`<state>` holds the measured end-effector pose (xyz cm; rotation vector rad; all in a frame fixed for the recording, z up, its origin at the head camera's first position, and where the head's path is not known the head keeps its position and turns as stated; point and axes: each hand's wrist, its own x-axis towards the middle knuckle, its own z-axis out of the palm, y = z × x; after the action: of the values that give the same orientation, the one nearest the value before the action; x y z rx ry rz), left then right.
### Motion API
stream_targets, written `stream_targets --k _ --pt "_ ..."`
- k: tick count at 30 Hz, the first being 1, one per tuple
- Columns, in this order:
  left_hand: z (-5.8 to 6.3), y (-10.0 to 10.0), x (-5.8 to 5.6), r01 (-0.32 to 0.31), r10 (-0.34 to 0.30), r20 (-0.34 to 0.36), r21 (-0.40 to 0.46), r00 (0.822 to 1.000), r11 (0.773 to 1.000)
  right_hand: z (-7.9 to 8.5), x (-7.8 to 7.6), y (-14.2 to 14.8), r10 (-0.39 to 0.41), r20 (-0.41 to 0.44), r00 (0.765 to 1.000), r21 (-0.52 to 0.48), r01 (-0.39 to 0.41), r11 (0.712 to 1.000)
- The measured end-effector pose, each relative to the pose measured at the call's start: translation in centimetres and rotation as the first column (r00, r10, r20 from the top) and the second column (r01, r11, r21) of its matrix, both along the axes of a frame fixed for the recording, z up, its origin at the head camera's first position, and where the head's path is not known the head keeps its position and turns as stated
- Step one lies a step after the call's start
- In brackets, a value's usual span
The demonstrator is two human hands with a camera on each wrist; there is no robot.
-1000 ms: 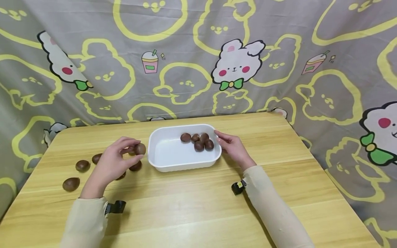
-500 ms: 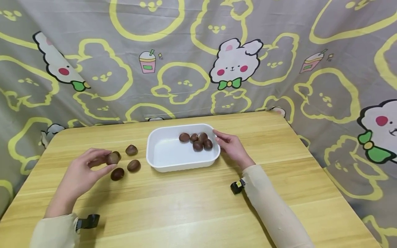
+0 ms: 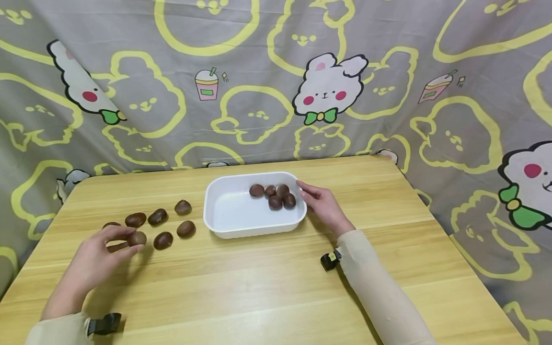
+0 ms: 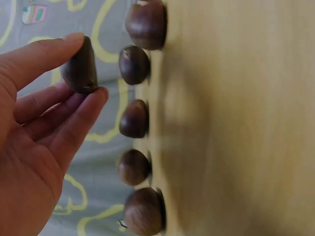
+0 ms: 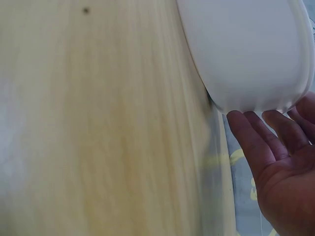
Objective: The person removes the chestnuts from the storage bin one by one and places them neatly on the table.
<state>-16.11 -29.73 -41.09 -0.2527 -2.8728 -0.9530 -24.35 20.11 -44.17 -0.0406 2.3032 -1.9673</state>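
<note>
While the left hand (image 3: pixel 88 262) pinches a chestnut (image 3: pixel 138 238) at the head view's lower left, the right hand (image 3: pixel 325 207) rests unclenched against the white tray (image 3: pixel 228 220) near centre. The chestnut is probably light, hard-shelled and slick, best pinched across opposite sides.

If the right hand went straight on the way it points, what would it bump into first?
The white tray, almost at once: the fingertips of the right hand appear to touch its right end. Just inside that end sit brown nuts.
</note>
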Motion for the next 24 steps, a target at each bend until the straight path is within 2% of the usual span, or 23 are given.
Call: stream_targets --k 4,9,20,24 --pt "-0.9 -0.5 0.1 0.011 -0.010 0.019 -0.039 1.000 0.999 0.0 0.0 0.0 -0.007 0.001 1.000 -0.001 0.007 1.000" --pt "-1.6 -0.6 0.0 0.041 -0.035 0.085 -0.069 0.996 0.997 0.0 0.0 0.0 0.005 -0.004 1.000 -0.001 -0.005 1.000" --pt "-1.9 -0.5 -0.3 0.079 -0.063 0.196 -0.073 0.979 0.994 -0.1 -0.1 0.1 -0.001 0.005 1.000 0.005 0.001 1.000" --pt "-1.9 -0.3 -0.4 0.092 -0.078 0.203 -0.061 0.976 0.994 0.0 -0.1 0.2 0.006 0.009 1.000 -0.006 -0.006 1.000"
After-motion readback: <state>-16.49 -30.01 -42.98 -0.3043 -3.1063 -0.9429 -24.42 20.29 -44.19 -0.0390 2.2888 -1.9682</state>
